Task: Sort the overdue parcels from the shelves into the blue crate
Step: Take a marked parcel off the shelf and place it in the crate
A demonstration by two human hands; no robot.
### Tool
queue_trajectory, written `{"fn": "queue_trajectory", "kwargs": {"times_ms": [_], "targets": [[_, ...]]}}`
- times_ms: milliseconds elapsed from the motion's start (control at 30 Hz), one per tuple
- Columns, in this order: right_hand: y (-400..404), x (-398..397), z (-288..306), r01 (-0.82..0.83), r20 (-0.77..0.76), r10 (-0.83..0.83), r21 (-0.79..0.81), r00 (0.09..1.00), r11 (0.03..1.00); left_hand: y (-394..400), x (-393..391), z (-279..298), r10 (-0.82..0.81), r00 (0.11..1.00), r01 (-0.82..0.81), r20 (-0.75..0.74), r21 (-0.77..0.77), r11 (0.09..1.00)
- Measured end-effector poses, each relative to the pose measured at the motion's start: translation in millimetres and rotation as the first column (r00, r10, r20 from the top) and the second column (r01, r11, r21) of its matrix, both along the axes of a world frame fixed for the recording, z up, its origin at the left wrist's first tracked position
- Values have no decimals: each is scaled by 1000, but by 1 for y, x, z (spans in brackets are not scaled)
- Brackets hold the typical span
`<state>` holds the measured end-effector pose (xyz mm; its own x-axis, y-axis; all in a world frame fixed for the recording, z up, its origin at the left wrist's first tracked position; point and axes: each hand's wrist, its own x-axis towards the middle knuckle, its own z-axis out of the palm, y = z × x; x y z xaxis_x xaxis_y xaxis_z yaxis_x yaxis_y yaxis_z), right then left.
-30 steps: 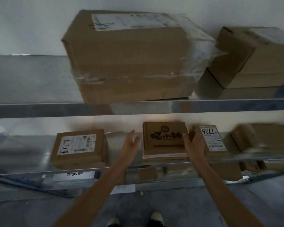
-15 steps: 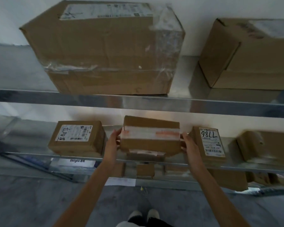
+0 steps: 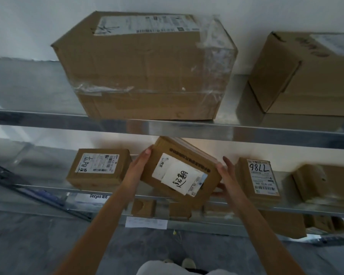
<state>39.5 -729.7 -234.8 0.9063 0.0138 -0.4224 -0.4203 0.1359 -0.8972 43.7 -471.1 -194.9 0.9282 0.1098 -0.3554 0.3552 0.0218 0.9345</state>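
I hold a small brown cardboard parcel (image 3: 183, 161) between both hands, tilted, just in front of the middle metal shelf (image 3: 48, 187). Its white label with black handwriting faces me. My left hand (image 3: 141, 165) holds its left side with the fingers wrapped over the upper edge. On the parcel's right side, my right hand (image 3: 224, 175) grips with the thumb beneath the lower corner. To the left on the same shelf lies a labelled parcel (image 3: 98, 168), and a parcel marked 7786 (image 3: 260, 179) lies to the right. No blue crate is in view.
On the upper shelf (image 3: 187, 127) stand a large taped box (image 3: 145, 68) and a second box (image 3: 306, 76) at the right. Another brown parcel (image 3: 322, 185) lies at the far right of the middle shelf. Several small boxes (image 3: 179, 210) sit on a lower shelf. Grey floor lies below.
My hands closed on the middle parcel, lifted it off the shelf and turned it over, so its handwritten label now faces me. The view shifted slightly.
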Motion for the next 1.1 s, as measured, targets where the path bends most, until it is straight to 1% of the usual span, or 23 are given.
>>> {"fn": "queue_trajectory", "kwargs": {"times_ms": [67,133,167,233,267,300,333,400,467,533,600,667,733,800,933,1000,1100], "targets": [[6,-6,-3,-71,-18,73,92,997,993,6,7,9,-11,992,3,128,68,998],[16,-12,-9,-122,-34,129,164,991,979,8,14,12,58,974,-76,218,76,994],[22,-16,-15,-134,-29,142,206,989,969,7,15,12,103,964,-110,245,16,994],[35,-24,-23,-101,-64,128,324,990,941,2,11,6,181,955,-155,234,-122,980],[40,-27,-27,-75,-96,116,352,989,933,-1,9,1,188,958,-152,217,-171,974],[44,-30,-28,-58,-124,107,346,987,936,-4,6,-3,176,964,-135,198,-205,969],[46,-32,-28,-63,-140,107,287,984,956,-6,3,-7,167,968,-121,187,-236,964],[45,-32,-25,-118,-120,134,132,984,984,-6,-1,-13,190,965,-133,181,-287,949],[44,-33,-20,-186,-78,189,49,979,981,-4,-3,-15,208,960,-143,190,-307,941],[49,-35,-13,-264,-43,262,-38,964,964,-6,-6,-15,184,959,-119,215,-284,951],[60,-38,-7,-287,-23,286,-75,958,955,-9,-10,-16,73,967,-27,244,-186,982],[71,-43,-9,-215,-5,215,-46,977,976,-10,-14,-16,0,969,29,247,-116,993],[78,-47,-15,-132,-40,131,-21,991,991,-6,-15,-21,-41,964,73,263,-116,990],[83,-50,-13,-80,-9,80,-68,997,994,-1,-17,-24,-52,965,93,258,-148,985],[86,-53,-7,6,50,2,-174,999,985,0,-24,-28,-17,973,62,230,-192,979],[87,-53,-2,55,49,-46,-203,998,978,-1,-25,-29,-1,976,38,219,-167,985],[87,-54,5,119,47,-111,-229,993,966,-3,-25,-30,-66,979,80,195,-69,994]]}}
